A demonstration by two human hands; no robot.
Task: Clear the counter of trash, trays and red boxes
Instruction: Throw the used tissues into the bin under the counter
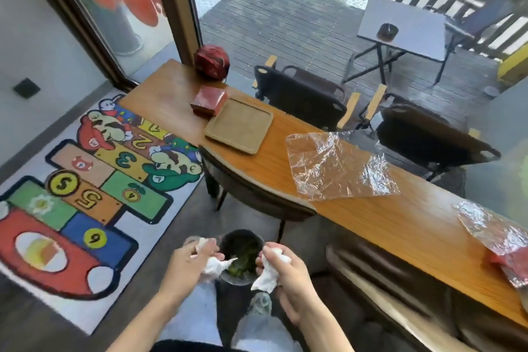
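My left hand [188, 261] grips a crumpled white tissue [215, 265], and my right hand [288, 274] grips another white tissue [268, 277]. Both hover over a dark round trash bin [241, 240] on the floor with green scraps inside. On the long wooden counter [357, 217] lie a brown tray [239, 125], a red box [208, 100] touching its far corner, and a crinkled clear plastic sheet [337, 166]. At the right edge, another clear wrap [497, 234] covers something red. A crumpled red ball-like object [212, 61] sits at the counter's far end.
A dark chair [251, 183] is tucked under the counter between me and the tray. A colourful numbered play mat [85, 180] covers the floor at left. A wooden bench [385, 288] runs under the counter at right. Beyond the glass stand dark chairs and a folding table.
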